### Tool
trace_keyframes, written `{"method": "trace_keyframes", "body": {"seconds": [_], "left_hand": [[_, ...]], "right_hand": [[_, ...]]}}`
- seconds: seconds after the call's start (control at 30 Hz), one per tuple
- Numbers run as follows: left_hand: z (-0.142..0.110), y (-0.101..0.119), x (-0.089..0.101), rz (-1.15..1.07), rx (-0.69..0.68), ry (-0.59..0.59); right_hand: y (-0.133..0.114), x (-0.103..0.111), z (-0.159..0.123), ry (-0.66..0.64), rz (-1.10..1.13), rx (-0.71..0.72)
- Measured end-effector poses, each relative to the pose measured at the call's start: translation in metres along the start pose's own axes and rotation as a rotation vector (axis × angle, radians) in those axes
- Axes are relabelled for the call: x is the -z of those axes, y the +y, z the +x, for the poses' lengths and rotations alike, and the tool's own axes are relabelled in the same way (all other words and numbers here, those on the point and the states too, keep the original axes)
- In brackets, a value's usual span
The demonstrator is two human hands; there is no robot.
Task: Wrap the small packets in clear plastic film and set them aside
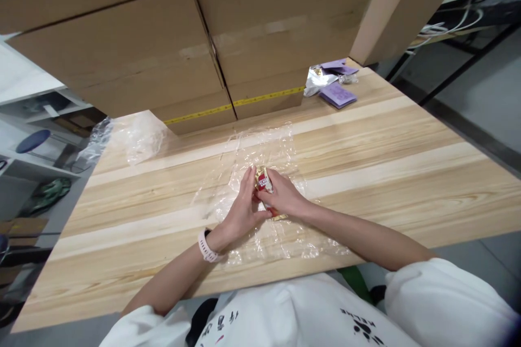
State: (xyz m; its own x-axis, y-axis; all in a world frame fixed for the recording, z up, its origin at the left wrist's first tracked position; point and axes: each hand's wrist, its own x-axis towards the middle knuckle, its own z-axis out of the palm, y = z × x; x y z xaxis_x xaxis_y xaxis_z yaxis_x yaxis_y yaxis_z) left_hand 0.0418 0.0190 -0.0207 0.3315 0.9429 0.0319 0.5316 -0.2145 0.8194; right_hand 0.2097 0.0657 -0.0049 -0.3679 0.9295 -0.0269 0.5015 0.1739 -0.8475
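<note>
A small gold and red sachet [262,181] lies on a sheet of clear plastic film [264,146] spread over the wooden table [386,152]. My right hand [283,195] is closed on the sachet from the right. My left hand [244,206], with a white wristband, has its fingers stretched out flat against the sachet's left side. Both hands rest on the film near the table's front edge.
Large cardboard boxes [171,54] stand stacked along the back of the table. A crumpled clear bag [138,138] lies at the back left. Purple packets [337,93] and a foil wrapper [317,80] lie at the back right. Shelving stands beyond the left edge.
</note>
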Motion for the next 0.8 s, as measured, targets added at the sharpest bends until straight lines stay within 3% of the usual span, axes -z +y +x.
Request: {"method": "trace_keyframes", "body": {"seconds": [0.13,0.23,0.47,0.57,0.63,0.8], "left_hand": [[0.0,-0.01,0.0,0.319,-0.021,-0.015],[0.002,-0.013,0.003,0.366,-0.005,-0.004],[0.014,-0.003,0.007,0.19,0.02,0.098],[0.019,0.0,0.009,0.192,0.043,0.09],[0.019,0.004,0.012,0.195,0.103,0.054],[0.015,0.01,0.041,0.249,0.196,-0.148]], "right_hand": [[0.009,-0.005,-0.01,0.11,0.157,0.01],[0.011,-0.002,-0.017,0.127,0.241,0.014],[0.001,0.009,-0.012,-0.096,0.147,-0.049],[0.0,0.011,-0.004,-0.128,0.179,-0.073],[0.003,0.014,0.0,-0.104,0.312,-0.152],[0.013,0.041,0.001,-0.091,0.946,-0.398]]}}
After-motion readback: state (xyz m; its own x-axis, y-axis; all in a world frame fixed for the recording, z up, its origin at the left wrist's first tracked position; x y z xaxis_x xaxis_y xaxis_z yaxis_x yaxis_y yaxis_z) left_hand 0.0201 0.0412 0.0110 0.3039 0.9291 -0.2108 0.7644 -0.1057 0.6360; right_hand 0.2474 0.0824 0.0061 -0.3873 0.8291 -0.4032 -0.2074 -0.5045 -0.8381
